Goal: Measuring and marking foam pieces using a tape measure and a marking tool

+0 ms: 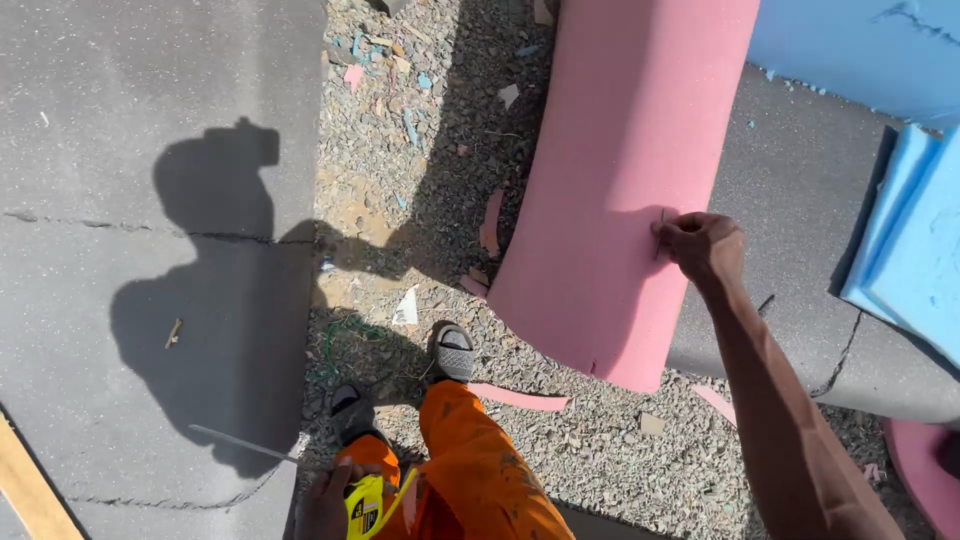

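A small thin tool, hard to identify, is pinched against the pink foam sheet (620,190) by the right hand (703,245), while a yellow tape measure (366,503) is clasped in the half-cropped left hand (326,500).

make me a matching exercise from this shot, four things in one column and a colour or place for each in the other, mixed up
Things:
1. foam sheet under the right hand
2. tape measure in the left hand
3. trousers
4. foam block

Colour or place:
A. blue, at the right edge
B. yellow, at the bottom of the picture
C. pink, bent over the gravel
D. orange, above the shoes

Pairs: 1-C, 2-B, 3-D, 4-A
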